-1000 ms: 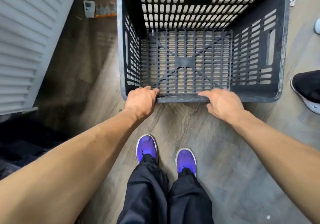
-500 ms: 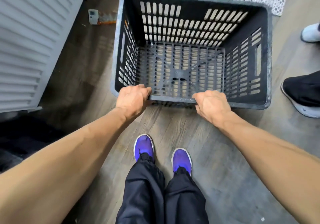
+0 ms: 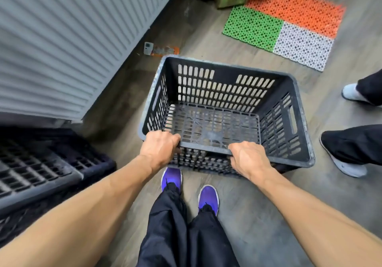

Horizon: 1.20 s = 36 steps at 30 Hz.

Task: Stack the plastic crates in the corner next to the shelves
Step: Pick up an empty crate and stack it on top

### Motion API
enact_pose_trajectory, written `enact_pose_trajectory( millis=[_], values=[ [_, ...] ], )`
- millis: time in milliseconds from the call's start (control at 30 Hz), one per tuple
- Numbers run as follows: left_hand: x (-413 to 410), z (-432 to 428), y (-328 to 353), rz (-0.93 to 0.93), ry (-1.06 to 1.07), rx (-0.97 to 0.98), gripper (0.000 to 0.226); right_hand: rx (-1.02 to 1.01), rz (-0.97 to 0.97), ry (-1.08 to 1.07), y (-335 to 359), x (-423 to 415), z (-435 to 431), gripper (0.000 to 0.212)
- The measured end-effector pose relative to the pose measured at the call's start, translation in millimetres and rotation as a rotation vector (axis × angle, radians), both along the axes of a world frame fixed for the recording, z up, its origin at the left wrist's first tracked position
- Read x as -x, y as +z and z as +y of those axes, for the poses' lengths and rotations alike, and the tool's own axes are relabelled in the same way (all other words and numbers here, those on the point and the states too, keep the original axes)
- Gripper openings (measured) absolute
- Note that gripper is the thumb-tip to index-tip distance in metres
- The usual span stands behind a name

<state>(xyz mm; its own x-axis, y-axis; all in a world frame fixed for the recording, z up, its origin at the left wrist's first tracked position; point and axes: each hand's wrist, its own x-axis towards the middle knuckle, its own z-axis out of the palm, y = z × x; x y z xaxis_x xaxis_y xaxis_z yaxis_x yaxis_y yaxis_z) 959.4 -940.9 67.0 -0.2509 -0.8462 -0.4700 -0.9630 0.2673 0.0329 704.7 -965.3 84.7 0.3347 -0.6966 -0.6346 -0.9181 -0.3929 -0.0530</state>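
Head view: the dark slotted plastic crate (image 3: 225,71) sits at twelve o'clock, tilted, apparently lifted off the wood-look floor (image 3: 258,215). The left hand (image 3: 159,149) and right hand (image 3: 248,159) grip its near rim, fingers (image 3: 174,138) curled over the edge and spaced apart, probably for balance. Similar dark crates (image 3: 41,173) wait at eight o'clock below the grey ribbed panel (image 3: 62,39), likely the destination.

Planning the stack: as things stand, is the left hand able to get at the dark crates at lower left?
Probably not yet: the left hand and right hand both grip the held crate by its near rim. Otherwise nothing shows between that arm and the dark crates.
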Motion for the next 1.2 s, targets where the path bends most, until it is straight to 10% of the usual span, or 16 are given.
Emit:
enact_pose_trajectory(
  millis=[1200],
  values=[
    [-73.4,309.1,440.8,-0.039,0.520,0.412,0.040,0.297,-0.268,0.588,420.7,-117.9,161.7,0.019]
  ],
)
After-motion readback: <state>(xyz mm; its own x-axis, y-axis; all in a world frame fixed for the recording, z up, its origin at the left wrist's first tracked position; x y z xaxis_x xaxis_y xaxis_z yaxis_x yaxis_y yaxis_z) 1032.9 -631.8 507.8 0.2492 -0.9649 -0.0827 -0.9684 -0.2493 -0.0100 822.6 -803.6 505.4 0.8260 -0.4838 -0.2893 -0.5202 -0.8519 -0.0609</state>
